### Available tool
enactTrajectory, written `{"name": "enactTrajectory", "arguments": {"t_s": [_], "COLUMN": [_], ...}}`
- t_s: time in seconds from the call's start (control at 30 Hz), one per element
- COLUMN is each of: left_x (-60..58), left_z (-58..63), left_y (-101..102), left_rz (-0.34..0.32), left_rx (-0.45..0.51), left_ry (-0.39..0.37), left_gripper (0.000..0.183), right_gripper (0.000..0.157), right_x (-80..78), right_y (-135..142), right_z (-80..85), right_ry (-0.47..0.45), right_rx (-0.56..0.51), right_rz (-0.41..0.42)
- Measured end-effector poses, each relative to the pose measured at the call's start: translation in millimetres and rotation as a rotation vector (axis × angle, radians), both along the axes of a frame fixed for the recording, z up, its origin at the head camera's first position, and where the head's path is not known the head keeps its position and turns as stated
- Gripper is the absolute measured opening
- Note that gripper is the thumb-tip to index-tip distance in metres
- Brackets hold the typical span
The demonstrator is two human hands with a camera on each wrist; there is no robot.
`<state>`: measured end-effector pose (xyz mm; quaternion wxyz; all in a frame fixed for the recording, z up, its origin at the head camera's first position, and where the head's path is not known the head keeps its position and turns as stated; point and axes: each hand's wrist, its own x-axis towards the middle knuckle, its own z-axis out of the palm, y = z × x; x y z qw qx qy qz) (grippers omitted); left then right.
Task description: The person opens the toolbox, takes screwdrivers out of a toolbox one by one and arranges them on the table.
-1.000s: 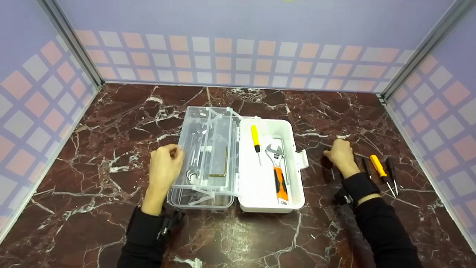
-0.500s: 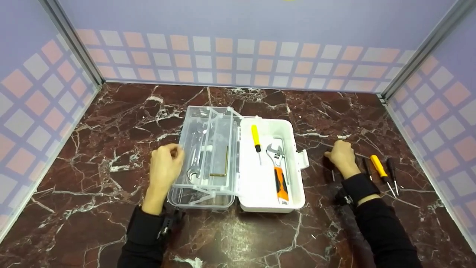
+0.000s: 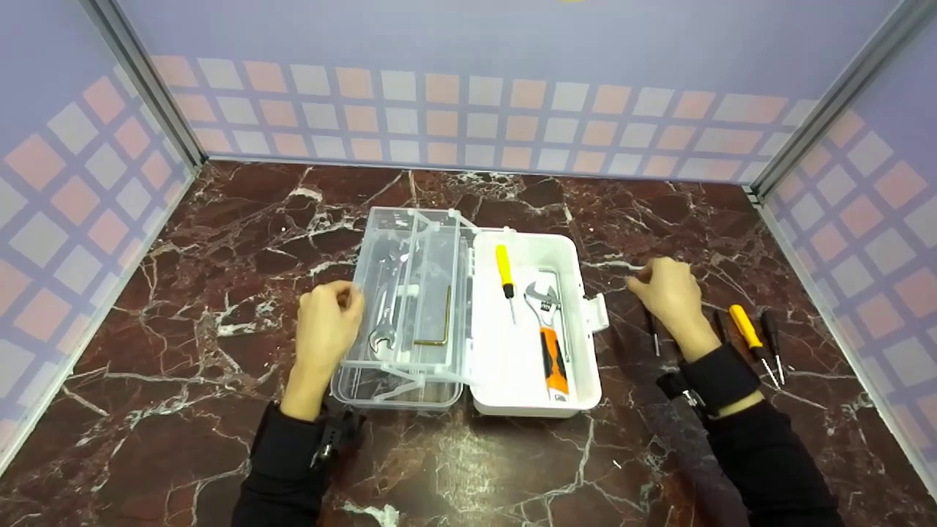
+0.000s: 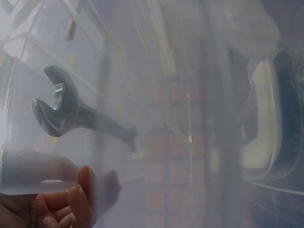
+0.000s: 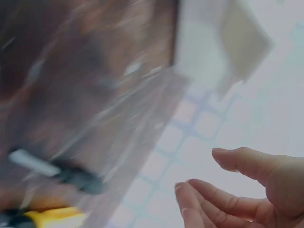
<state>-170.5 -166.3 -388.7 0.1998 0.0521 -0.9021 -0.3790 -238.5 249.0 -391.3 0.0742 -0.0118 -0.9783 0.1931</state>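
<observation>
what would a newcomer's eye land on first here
Most likely the orange-handled adjustable wrench inside the white half of the open toolbox, with a yellow screwdriver up and left of it. After that, perhaps the right hand, holding nothing, right of the toolbox, and the left hand at the clear tray.

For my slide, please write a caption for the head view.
Open toolbox with an orange wrench and a yellow screwdriver, between the left hand and the right hand.
</observation>
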Motion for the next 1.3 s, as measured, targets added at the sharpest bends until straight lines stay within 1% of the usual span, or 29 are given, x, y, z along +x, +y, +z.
{"name": "enactTrajectory", "arguments": {"t_s": [0.13,0.23,0.4,0.5,0.67,0.8,0.93,1.17,1.3], "left_x": [-0.6,-0.5,0.0,0.2,0.2,0.0,-0.4,-0.5,-0.5], "left_z": [-0.2,-0.8,-1.7,-2.0,-2.0,-1.1,-0.3,-0.3,-0.1], "left_y": [0,0,0,0,0,0,-1,-1,-1], "left_rz": [-0.002,-0.002,0.005,0.003,-0.003,-0.002,-0.005,-0.001,0.003], "left_rx": [0.003,0.006,0.012,0.012,-0.001,-0.007,-0.004,-0.001,0.001], "left_ry": [-0.005,-0.015,-0.025,-0.022,-0.008,-0.009,-0.019,-0.017,-0.022], "left_gripper": [0.019,0.019,0.018,0.018,0.019,0.019,0.019,0.019,0.02], "right_gripper": [0.022,0.02,0.018,0.019,0.022,0.023,0.023,0.025,0.027], "right_x": [6.6,9.1,5.7,2.1,-6.0,-13.5,-21.0,-35.4,-39.5], "right_y": [-20,-36,-63,-81,-112,-133,-148,-167,-173], "right_z": [11.3,18.1,29.0,37.7,51.8,58.8,60.9,52.3,46.0], "right_ry": [0.068,0.082,0.088,0.064,-0.01,-0.072,-0.135,-0.217,-0.222], "right_rx": [-0.054,-0.085,-0.072,-0.062,-0.037,-0.005,0.033,0.132,0.161], "right_rz": [0.084,0.135,0.196,0.227,0.269,0.277,0.264,0.206,0.199]}}
